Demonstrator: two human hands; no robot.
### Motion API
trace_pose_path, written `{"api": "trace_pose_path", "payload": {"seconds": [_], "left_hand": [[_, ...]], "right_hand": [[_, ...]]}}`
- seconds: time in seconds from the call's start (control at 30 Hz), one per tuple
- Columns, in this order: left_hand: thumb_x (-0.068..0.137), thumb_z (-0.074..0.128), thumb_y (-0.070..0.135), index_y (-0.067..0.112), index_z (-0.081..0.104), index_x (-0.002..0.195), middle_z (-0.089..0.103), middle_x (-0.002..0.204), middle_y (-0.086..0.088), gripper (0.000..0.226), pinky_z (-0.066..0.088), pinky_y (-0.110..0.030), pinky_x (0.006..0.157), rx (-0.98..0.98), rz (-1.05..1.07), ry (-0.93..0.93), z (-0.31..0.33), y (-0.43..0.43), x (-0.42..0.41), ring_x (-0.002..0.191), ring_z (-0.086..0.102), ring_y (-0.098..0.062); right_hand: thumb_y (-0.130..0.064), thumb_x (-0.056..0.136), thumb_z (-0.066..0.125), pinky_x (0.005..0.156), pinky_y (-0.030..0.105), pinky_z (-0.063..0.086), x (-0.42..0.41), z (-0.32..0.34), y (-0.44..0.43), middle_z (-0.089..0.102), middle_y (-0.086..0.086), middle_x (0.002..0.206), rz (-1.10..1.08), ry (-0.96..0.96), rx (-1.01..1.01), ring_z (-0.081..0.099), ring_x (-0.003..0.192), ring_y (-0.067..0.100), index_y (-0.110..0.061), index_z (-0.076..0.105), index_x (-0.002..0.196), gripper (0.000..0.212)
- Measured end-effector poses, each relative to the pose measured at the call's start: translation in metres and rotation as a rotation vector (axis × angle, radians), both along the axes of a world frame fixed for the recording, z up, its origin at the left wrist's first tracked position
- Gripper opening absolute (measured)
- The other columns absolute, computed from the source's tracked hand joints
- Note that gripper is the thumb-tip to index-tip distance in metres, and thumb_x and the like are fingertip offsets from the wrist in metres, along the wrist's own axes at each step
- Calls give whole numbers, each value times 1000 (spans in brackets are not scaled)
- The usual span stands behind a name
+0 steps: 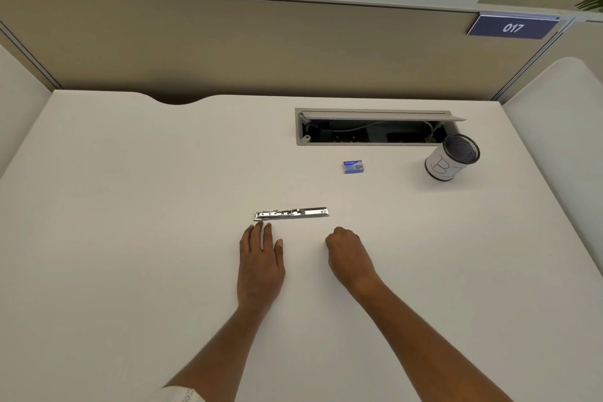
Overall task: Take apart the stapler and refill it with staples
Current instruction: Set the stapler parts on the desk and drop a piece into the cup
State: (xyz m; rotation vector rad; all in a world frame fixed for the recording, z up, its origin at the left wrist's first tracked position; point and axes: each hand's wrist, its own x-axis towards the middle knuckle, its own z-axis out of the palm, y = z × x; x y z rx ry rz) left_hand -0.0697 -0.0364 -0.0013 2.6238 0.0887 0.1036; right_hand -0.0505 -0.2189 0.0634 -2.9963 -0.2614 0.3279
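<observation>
Two hands rest on the white worktop [130,206] — the left hand [261,266] flat with fingers spread, holding nothing; the right hand [349,258] curled loosely, whether it grips anything I cannot tell. Just beyond the left fingertips lies one metal stapler magazine [291,213], long, shiny, lying crosswise. Farther off sit one blue staple box [353,166] and one mesh pen cup [452,157], beside an open cable tray [372,127].
</observation>
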Motion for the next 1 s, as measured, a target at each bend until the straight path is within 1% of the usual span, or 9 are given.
{"api": "trace_pose_path", "payload": {"seconds": [0.13, 0.23, 0.37, 0.43, 0.57, 0.67, 0.8, 0.87, 1.0], "left_hand": [[107, 34, 31, -5, 53, 143, 52, 148, -22, 54, 40, -52, 116, 11, -2, -20, 1, 0, -1, 141, 41, -40], [108, 45, 21, -4, 53, 143, 52, 148, -22, 44, 40, -53, 116, 14, 9, -32, -2, 0, 0, 142, 41, -40], [106, 50, 19, -4, 53, 143, 51, 150, -21, 44, 39, -53, 117, -39, 11, -18, 0, -1, 0, 143, 39, -39], [106, 50, 19, -3, 55, 141, 52, 149, -20, 42, 39, -53, 116, -94, 20, -24, 1, -1, 1, 143, 39, -38], [109, 38, 26, 4, 61, 131, 57, 139, -9, 39, 41, -46, 111, -299, 80, -110, 7, -2, 5, 132, 42, -29], [109, 34, 31, 18, 64, 121, 61, 123, 8, 35, 40, -31, 103, -465, 122, -213, 19, -14, 8, 118, 45, -14], [112, 37, 38, 15, 75, 95, 80, 99, 0, 48, 57, -37, 91, -1174, 354, 141, 42, -41, 23, 102, 72, -21], [110, 34, 48, 6, 75, 102, 80, 107, -14, 60, 59, -37, 87, -1590, 425, 427, 50, -51, 34, 103, 73, -28], [108, 28, 56, -5, 61, 135, 67, 136, -23, 74, 55, -40, 94, -2040, 312, 757, 59, -60, 37, 113, 70, -32]], "right_hand": [[14, 81, 49, 66, 34, 42, 0, 1, 4, 63, 16, 91, 62, -30, -82, 63, 84, 32, -6, 63, 84, 24], [12, 55, 74, 47, 27, 40, -2, 8, 9, 60, 10, 63, 44, -66, -139, 60, 54, 24, -10, 60, 59, 27], [9, 67, 72, 52, 29, 35, 2, 6, 8, 61, 13, 70, 10, -58, -55, 61, 60, 29, -7, 59, 66, 20], [11, 56, 74, 47, 27, 31, 4, 4, 5, 57, 13, 60, -25, -61, 7, 57, 50, 31, -8, 52, 57, 28], [-2, 72, 59, 58, 29, 38, 16, -2, -9, 59, 8, 66, -285, 5, 289, 54, 65, 26, -4, 58, 62, 10], [-10, 70, 70, 62, 24, 51, 16, 3, -24, 69, 0, 60, -519, 110, 646, 65, 59, 17, -13, 73, 63, 9], [-9, 75, 72, 79, 36, 64, 10, 19, -32, 75, 4, 71, -633, 246, 1025, 72, 65, 15, -12, 77, 72, 7], [-9, 75, 71, 83, 40, 64, 10, 31, -26, 75, 7, 73, -586, 262, 1114, 71, 69, 16, -10, 78, 76, 8], [-12, 71, 69, 65, 12, 51, 3, 49, -5, 76, -5, 69, -370, 146, 964, 66, 62, 0, -18, 80, 78, 15]]}}
